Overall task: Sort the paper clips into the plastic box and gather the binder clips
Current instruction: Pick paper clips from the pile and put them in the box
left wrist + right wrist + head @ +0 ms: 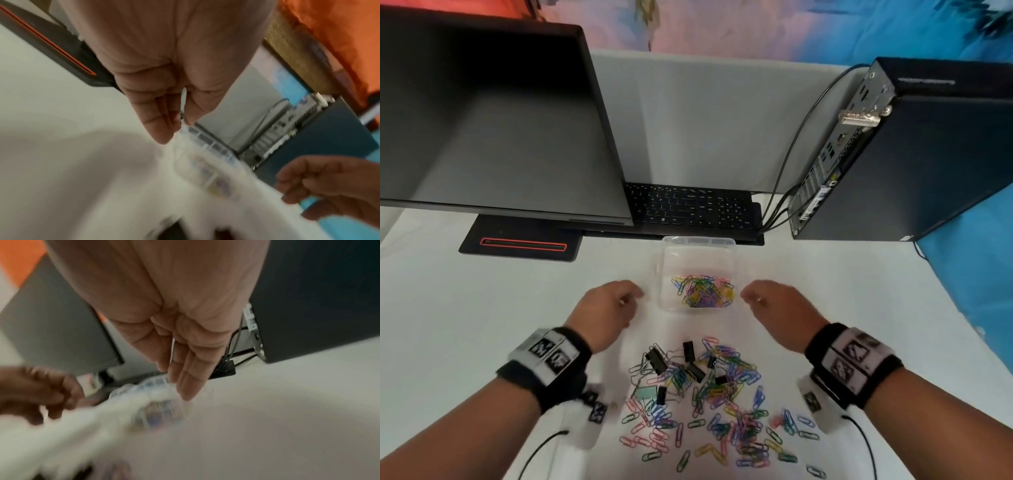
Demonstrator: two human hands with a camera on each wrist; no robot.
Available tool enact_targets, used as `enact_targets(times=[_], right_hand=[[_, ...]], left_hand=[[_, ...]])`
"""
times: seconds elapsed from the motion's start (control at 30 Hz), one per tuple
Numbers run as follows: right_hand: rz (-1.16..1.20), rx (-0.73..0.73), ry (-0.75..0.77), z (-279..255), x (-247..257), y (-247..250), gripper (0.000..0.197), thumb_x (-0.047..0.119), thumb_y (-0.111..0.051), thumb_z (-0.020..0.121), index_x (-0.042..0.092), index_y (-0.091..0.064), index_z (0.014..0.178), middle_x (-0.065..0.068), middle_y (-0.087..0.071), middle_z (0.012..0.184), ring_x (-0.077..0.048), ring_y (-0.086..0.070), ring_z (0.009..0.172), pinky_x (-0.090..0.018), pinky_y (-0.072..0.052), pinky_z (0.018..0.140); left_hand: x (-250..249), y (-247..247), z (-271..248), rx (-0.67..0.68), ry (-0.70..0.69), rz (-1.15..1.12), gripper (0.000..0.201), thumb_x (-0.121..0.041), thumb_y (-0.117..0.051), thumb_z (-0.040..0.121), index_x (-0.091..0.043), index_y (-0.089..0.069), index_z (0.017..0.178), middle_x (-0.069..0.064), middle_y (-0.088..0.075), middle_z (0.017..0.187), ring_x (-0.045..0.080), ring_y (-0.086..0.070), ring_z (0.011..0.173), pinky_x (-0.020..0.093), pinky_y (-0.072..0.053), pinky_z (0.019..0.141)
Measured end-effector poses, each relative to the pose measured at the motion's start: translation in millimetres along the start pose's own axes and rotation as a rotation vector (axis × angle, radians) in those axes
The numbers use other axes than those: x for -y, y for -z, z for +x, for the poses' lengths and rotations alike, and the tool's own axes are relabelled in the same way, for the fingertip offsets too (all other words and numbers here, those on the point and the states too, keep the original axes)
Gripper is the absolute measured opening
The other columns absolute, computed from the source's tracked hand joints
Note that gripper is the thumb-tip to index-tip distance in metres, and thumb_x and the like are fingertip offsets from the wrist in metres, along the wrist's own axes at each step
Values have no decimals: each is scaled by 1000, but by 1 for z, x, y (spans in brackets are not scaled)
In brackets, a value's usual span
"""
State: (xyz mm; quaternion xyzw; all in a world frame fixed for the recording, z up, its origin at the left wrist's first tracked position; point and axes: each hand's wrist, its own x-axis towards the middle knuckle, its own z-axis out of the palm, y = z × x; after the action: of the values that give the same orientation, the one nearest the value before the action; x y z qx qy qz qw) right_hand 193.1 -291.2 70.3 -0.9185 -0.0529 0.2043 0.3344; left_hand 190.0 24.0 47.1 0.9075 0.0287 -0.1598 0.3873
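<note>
A clear plastic box (698,246) stands mid-table with a heap of coloured paper clips (702,291) inside. My left hand (631,298) hovers just left of the box and my right hand (751,298) just right of it. Both have relaxed fingers and hold nothing. The wrist views show the left hand (170,123) and right hand (180,378) with fingers nearly straight above the blurred box (205,170) (156,410). Nearer me lies a loose pile of paper clips (722,411) mixed with several black binder clips (655,359).
A black monitor (500,137) on its base (520,243) stands at the back left, with a keyboard (688,209) right behind the box. A computer tower (911,154) with cables (784,192) stands at the back right. The white table (465,308) extends to both sides.
</note>
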Motion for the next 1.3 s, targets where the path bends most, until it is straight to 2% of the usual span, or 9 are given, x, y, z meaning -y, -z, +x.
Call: enact_targets(times=[0.17, 0.27, 0.4, 0.6, 0.8, 1.0, 1.1, 1.17, 1.3], right_hand=[[-576, 303, 316, -49, -22, -41, 48, 39, -32, 101, 17, -36, 144, -3, -39, 150, -21, -32, 137, -37, -37, 109], [-574, 353, 347, -44, -21, -64, 67, 57, -22, 98, 17, -17, 152, -2, -19, 160, -21, -11, 147, -43, -28, 115], [-520, 370, 343, -36, -16, -81, 77, 68, -13, 94, 20, 2, 153, -1, -12, 161, -16, -4, 147, -41, -19, 118], [-498, 262, 235, -59, -43, -82, 80, 69, -5, 93, 18, 4, 153, -1, -5, 161, -15, -1, 148, -34, -12, 119], [-508, 184, 143, -129, -61, -110, 79, 65, -3, 94, 13, -11, 153, 0, 6, 159, -20, 7, 147, -42, -12, 119], [-364, 217, 153, -144, -35, -125, 75, 64, -22, 93, 24, -2, 153, 10, 15, 158, -10, 19, 144, -39, -5, 120], [-243, 77, 88, -159, -49, -109, 73, 60, -36, 92, 25, -14, 152, 9, -10, 159, -9, -3, 145, -31, -21, 116], [-220, -20, -88, -176, -69, -99, 77, 57, -50, 88, 25, -18, 151, 3, -25, 153, -16, -24, 136, -29, -31, 110], [-233, 40, -395, -195, -86, -100, 97, 58, -66, 76, 29, -12, 151, -1, -27, 138, -24, -33, 121, -36, -38, 104]], left_hand=[[55, -23, -75, 35, -218, 345, 34, -23, -55, 85, -21, -63, 118, -3, -60, 114, 18, -58, 97, 29, -46, 87], [69, -44, -109, 27, -278, 399, 49, -39, -46, 91, -20, -48, 136, 0, -54, 131, 19, -51, 118, 30, -41, 101], [65, -63, -129, 24, -330, 362, 67, -36, -50, 95, -17, -17, 150, -1, -39, 147, 15, -35, 133, 22, -25, 110], [83, -75, -141, 45, -339, 450, 72, -52, -35, 97, -19, -3, 152, -2, -13, 159, 16, -12, 146, 33, -20, 117], [113, -87, -173, 68, -315, 609, 75, -55, -44, 92, -9, -26, 149, 12, -18, 157, 29, -15, 145, 36, -14, 113], [103, -108, -180, 95, -530, 570, 77, -53, -55, 87, -6, -34, 145, 15, -25, 155, 29, -24, 143, 33, -22, 113], [104, -97, -184, 39, -432, 498, 73, -53, -57, 86, -12, -38, 144, 13, -38, 149, 29, -39, 134, 34, -30, 108], [107, -89, -189, -22, -304, 455, 74, -56, -57, 80, -14, -43, 139, 13, -51, 133, 31, -50, 118, 37, -40, 100], [98, -93, -190, -17, -187, 418, 87, -60, -58, 65, -16, -43, 138, 8, -54, 122, 30, -50, 105, 43, -50, 88]])
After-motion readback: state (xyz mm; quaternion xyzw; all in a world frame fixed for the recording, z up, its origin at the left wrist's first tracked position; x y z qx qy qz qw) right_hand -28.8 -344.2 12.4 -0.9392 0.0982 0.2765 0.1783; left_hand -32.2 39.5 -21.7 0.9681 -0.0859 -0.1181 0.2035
